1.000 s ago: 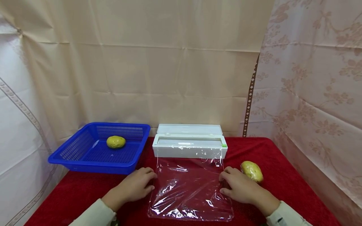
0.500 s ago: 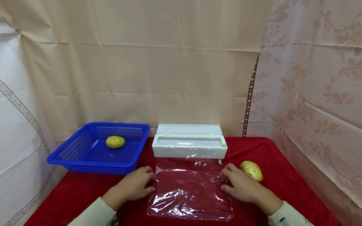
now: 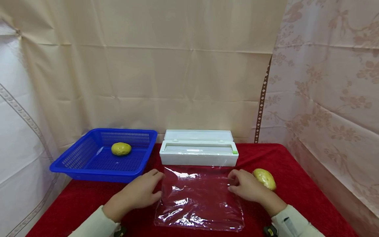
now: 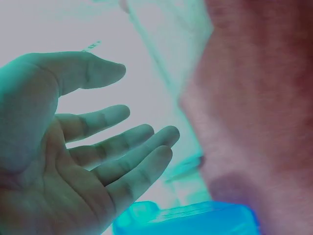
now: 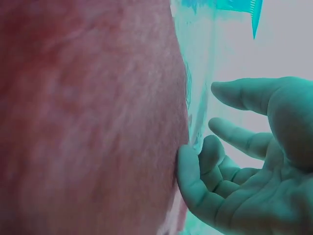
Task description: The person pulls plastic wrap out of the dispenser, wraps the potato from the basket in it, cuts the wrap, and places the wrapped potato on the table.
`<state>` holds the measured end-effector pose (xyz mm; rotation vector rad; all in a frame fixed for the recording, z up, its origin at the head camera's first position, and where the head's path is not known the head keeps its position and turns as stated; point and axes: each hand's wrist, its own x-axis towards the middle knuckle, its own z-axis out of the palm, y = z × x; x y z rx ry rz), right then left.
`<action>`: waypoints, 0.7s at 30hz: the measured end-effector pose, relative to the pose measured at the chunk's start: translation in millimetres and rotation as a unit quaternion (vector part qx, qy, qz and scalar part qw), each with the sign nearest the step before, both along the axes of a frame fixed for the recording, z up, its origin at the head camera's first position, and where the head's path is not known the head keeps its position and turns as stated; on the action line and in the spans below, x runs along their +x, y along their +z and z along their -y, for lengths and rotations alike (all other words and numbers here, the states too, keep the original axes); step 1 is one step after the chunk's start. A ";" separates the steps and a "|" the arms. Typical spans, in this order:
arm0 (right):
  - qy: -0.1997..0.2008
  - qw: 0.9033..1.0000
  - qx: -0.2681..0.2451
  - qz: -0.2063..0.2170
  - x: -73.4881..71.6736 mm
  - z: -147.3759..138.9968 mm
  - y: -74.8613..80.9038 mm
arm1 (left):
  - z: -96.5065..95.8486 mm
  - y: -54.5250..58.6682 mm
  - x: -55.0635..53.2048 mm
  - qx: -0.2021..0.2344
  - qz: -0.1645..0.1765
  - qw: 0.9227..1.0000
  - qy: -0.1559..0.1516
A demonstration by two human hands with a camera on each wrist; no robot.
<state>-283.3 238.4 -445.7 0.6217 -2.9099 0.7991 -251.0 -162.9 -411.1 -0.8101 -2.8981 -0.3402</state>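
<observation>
A sheet of clear cling film (image 3: 201, 200) lies wrinkled on the red cloth, its far edge close to the front of a white cling film dispenser (image 3: 199, 159). Beside the film's left edge is my left hand (image 3: 142, 189), its fingers spread and relaxed with nothing between them, as the left wrist view also shows. My right hand (image 3: 247, 186) is at the right edge of the film, fingers loosely bent; in the right wrist view a fingertip touches the cloth. Just beyond that hand sits a potato (image 3: 264, 179) with a shiny film-like surface.
At the back left stands a blue plastic basket (image 3: 99, 174) with a potato (image 3: 121, 149) inside. The dispenser's lid (image 3: 198, 135) is raised, and a green slider (image 3: 235, 152) sits at its right end. Beige curtains (image 3: 177, 72) hang behind the red-covered table (image 3: 86, 200).
The film by the dispenser has dropped flatter, and its far left corner looks folded. My right hand has shifted slightly left and away from me; my left hand has moved slightly forward.
</observation>
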 end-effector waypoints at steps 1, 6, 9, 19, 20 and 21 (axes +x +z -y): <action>-0.002 1.000 -0.010 0.013 -1.6 1.0 -0.6 | -1.4 5.4 0.3 0.002 0.001 1.000 0.005; -0.010 0.997 -0.041 0.067 -8.6 2.3 -4.4 | 0.9 33.5 -5.9 0.031 0.019 0.999 0.025; -0.018 0.994 -0.050 0.092 -10.4 2.2 -4.7 | 10.8 48.9 -17.5 0.052 0.018 0.998 0.025; -0.028 0.990 -0.068 0.117 -11.3 0.0 -5.0 | 54.5 101.0 -65.5 0.098 0.000 0.994 0.050; -0.027 0.990 -0.071 0.117 -11.9 0.0 -5.4 | 59.2 105.5 -70.3 0.099 -0.003 0.993 0.057; -0.027 0.990 -0.074 0.117 -12.5 0.0 -5.8 | 64.0 110.2 -74.9 0.102 -0.002 0.993 0.066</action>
